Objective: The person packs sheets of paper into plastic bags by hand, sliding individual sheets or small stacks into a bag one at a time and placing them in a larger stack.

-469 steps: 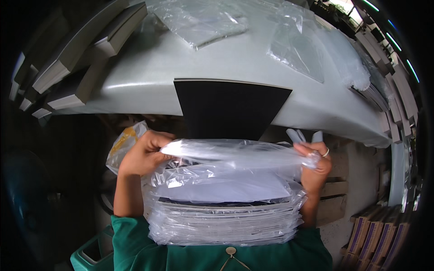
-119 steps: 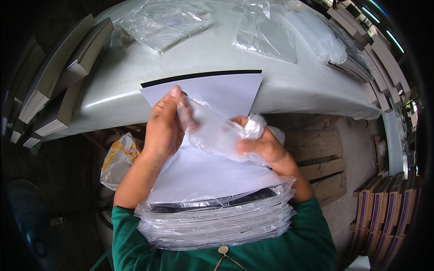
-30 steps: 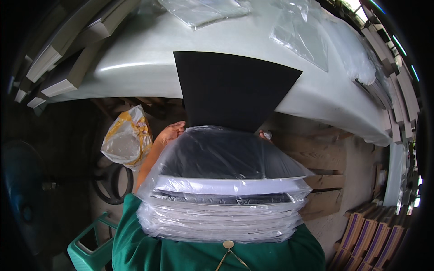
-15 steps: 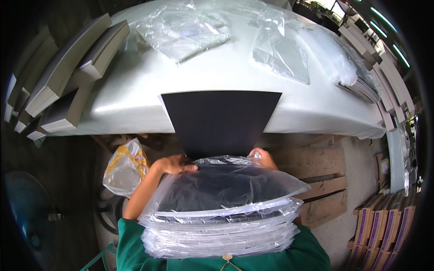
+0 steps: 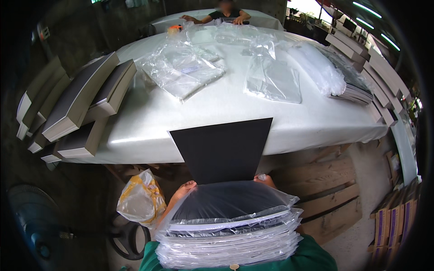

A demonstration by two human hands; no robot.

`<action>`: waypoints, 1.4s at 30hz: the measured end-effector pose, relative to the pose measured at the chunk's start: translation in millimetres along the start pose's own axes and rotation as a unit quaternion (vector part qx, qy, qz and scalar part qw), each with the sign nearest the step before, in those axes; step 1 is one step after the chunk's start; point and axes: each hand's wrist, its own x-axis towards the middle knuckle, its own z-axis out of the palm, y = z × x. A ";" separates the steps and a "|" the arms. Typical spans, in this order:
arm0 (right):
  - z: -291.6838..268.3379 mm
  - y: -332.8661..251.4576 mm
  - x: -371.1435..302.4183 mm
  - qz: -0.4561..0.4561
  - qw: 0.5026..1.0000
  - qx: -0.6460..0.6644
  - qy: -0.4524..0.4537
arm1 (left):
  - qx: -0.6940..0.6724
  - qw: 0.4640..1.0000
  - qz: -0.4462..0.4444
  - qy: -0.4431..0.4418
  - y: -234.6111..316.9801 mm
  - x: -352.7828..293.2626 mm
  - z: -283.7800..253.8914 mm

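A flat black sheet (image 5: pixel 224 151) with pale edges reaches from the white table's near edge toward me. Its near end runs into a clear plastic bag (image 5: pixel 230 201), through which black shows. This bag lies on top of a thick stack of similar clear-bagged pieces (image 5: pixel 230 248) against my body. My left hand (image 5: pixel 184 188) pinches the bag at its left far corner, fingers closed. At the right far corner my right hand (image 5: pixel 265 180) is closed on the bag, a bit of crumpled film showing at its fingers; the bag partly hides it.
Stacks of black-topped thick blocks (image 5: pixel 83 97) stand on the table's left; more pale stacks are right. Clear bags (image 5: pixel 273 79) lie across the white-covered table (image 5: pixel 140 135). Below are a wooden pallet (image 5: pixel 325 189), a taped plastic bundle (image 5: pixel 142 198) and a fan (image 5: pixel 36 226). A person (image 5: pixel 226 13) works beyond.
My view has tilted up, bringing the far person into sight. My left hand has shifted from lying over the bag to its corner, and the crumpled bag mouth is now stretched smoother.
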 end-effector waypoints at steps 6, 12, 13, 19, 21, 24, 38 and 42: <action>-28.6 -181.5 -48.6 -0.175 0.978 0.109 -0.009 | 0.361 0.916 -0.049 -0.168 143.1 -50.2 58.6; 104.3 -307.9 -88.8 -0.162 0.873 0.276 -0.368 | 0.464 0.796 0.302 -0.244 190.4 -94.7 251.3; 104.5 -315.2 -82.3 -0.193 0.865 0.296 -0.357 | 0.426 0.810 0.295 -0.274 178.6 -85.7 257.9; 88.1 -303.3 -67.5 -0.155 0.917 0.233 -0.284 | 0.332 0.908 0.180 -0.182 176.6 -79.6 235.5; 89.1 -292.7 -63.6 -0.145 0.945 0.199 -0.218 | 0.362 0.893 0.211 -0.163 180.6 -79.9 238.1; 93.8 -285.1 -58.1 -0.169 0.955 0.176 -0.169 | 0.285 0.875 0.390 -0.023 181.9 -82.8 260.3; 107.4 -272.9 -58.0 -0.103 0.953 0.237 -0.161 | 0.254 0.904 0.343 0.037 178.4 -72.9 236.6; 109.5 -273.5 -59.4 -0.100 0.959 0.220 -0.150 | 0.239 0.897 0.368 0.051 179.6 -76.9 243.0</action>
